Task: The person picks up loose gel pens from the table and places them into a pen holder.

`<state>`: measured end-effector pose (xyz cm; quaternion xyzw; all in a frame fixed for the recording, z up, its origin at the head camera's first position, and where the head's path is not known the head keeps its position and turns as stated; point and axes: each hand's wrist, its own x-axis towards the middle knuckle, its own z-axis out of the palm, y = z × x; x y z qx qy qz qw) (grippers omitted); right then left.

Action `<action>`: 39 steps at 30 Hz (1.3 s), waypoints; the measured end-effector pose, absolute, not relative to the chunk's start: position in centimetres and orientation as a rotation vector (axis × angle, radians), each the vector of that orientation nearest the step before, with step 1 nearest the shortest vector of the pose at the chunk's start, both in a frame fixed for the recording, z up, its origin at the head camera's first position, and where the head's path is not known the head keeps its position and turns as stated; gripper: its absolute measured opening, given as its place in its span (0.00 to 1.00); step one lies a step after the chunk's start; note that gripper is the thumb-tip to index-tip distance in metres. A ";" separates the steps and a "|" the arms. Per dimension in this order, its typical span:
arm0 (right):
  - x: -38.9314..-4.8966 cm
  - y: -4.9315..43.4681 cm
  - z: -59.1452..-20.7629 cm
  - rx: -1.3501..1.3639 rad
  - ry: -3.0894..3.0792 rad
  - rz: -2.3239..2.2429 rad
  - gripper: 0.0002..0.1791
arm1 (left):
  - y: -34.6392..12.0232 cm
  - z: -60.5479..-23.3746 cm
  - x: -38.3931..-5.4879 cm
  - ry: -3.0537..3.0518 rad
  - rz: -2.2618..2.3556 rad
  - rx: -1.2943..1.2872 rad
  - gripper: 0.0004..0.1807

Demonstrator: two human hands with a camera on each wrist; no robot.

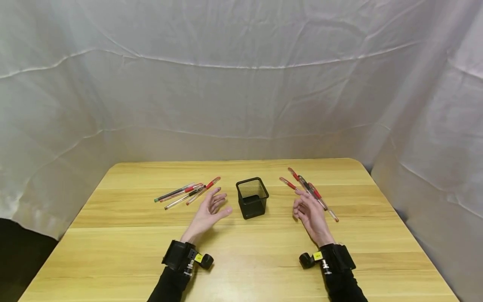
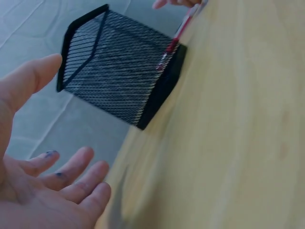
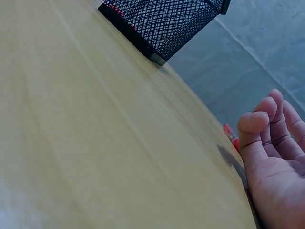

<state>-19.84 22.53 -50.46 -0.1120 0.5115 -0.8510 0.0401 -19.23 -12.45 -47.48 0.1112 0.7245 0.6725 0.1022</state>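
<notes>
A black mesh pen holder [image 1: 253,207] stands upright in the middle of the wooden table. My left hand [image 1: 205,216] hovers left of it, thumb apart from loosely bent fingers; nothing is in its palm [image 2: 43,202]. Just beyond that hand lie several gel pens [image 1: 177,202] with red, black and green parts, some crossing. On the other side, my right hand [image 1: 313,216] is held over the near part of a second group of gel pens [image 1: 318,201], hiding some of them. Its fingers [image 3: 267,107] bend loosely near the thumb, and no object shows between them.
The pale wooden table [image 1: 256,260] has rounded far corners. A light grey cloth [image 1: 241,96] hangs behind it and along both sides. Each wrist wears a black strap [image 1: 177,255] with a small camera.
</notes>
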 end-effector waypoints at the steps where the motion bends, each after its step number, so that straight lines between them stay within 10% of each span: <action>1: -19.8 22.5 -50.5 -0.346 1.562 -2.613 0.18 | -12.2 -47.6 -19.3 2.121 2.003 0.323 0.49; 18: -19.6 22.3 -50.7 -0.325 1.602 -2.604 0.18 | -7.1 -48.7 -20.3 2.081 2.103 0.286 0.58; 39: -19.3 22.3 -50.7 -0.349 1.589 -2.611 0.21 | -8.1 -49.2 -20.0 2.007 2.082 0.492 0.45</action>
